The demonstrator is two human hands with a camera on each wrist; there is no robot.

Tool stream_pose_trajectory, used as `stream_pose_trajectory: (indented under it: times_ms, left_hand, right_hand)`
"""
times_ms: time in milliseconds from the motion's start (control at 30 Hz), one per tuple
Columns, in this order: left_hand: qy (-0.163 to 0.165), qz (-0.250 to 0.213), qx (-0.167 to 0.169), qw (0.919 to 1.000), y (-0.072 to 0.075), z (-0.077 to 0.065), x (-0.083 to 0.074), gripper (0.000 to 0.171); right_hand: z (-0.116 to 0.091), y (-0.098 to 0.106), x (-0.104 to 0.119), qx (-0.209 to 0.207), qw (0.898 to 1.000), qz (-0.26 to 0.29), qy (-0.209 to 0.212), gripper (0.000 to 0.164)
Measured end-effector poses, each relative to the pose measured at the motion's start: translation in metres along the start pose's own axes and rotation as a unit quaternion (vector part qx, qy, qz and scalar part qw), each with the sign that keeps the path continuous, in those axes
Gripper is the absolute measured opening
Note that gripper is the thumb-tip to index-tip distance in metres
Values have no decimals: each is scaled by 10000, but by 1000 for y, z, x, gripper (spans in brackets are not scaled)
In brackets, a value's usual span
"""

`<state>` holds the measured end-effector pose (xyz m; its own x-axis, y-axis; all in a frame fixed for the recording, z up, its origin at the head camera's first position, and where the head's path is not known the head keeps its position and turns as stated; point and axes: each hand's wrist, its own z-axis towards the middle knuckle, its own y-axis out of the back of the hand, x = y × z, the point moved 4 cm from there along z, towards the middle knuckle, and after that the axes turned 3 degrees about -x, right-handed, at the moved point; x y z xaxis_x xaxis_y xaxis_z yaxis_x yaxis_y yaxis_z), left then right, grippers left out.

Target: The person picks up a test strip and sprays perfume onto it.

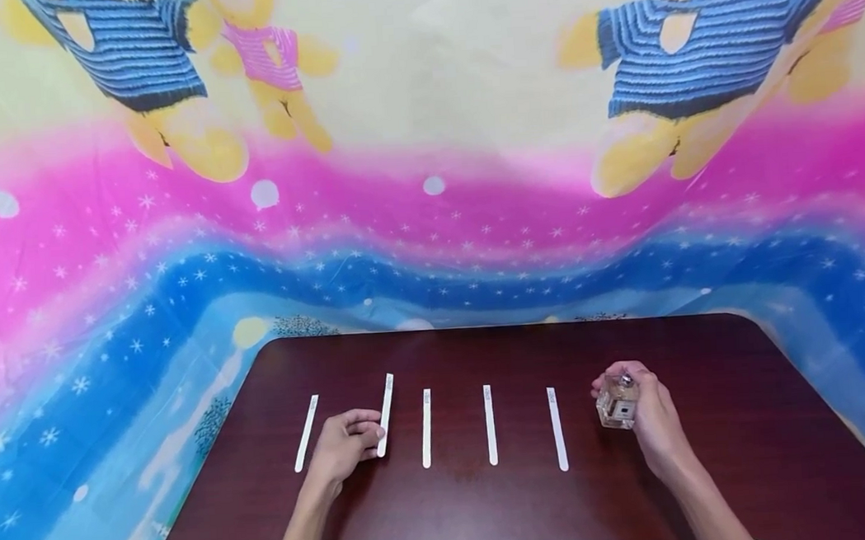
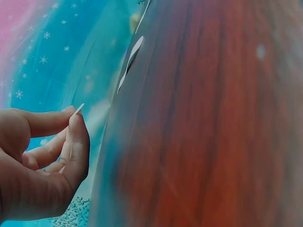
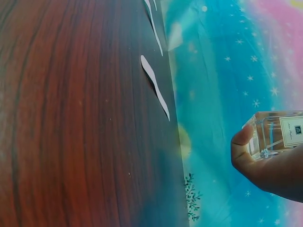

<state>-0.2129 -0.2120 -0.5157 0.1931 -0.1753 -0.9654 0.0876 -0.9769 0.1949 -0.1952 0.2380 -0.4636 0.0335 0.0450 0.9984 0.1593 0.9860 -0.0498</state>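
My left hand [image 1: 343,449] pinches a white paper scent strip [image 1: 386,401] near its lower, rounded end, between thumb and fingers. In the left wrist view only a thin edge of that strip [image 2: 79,109] pokes out at the fingertips. On the right, my right hand [image 1: 657,417] grips a square clear glass perfume bottle [image 1: 616,409] over the table. A white label with a dark square shows on the bottle [image 3: 279,133] in the right wrist view, where the thumb presses on one end of it.
More white strips lie spaced in a row on the dark wooden table [image 1: 448,517]: one strip [image 1: 307,433] left of the left hand, others between the hands, the rightmost strip [image 1: 557,429] nearest the bottle. A patterned cloth [image 1: 433,278] hangs behind the table's far edge.
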Motion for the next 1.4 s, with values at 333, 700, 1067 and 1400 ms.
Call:
stream_pose_trajectory:
  times_ms: [333, 700, 1067, 1400]
  left_hand:
    - [176, -449, 244, 9985, -17, 7, -12, 30]
    - [258, -587, 408, 9971, -25, 7, -16, 32]
    - [105, -700, 746, 9947, -41, -1, -19, 35]
    - [-11, -751, 914, 9930, -59, -10, -27, 38]
  right_hand:
    - [4, -3, -5, 2, 9999, 75, -92, 46]
    - [5, -11, -5, -17, 9998, 28, -186, 46]
    - [5, -9, -5, -96, 9998, -79, -176, 47]
    - [4, -12, -4, -51, 9997, -133, -221, 46]
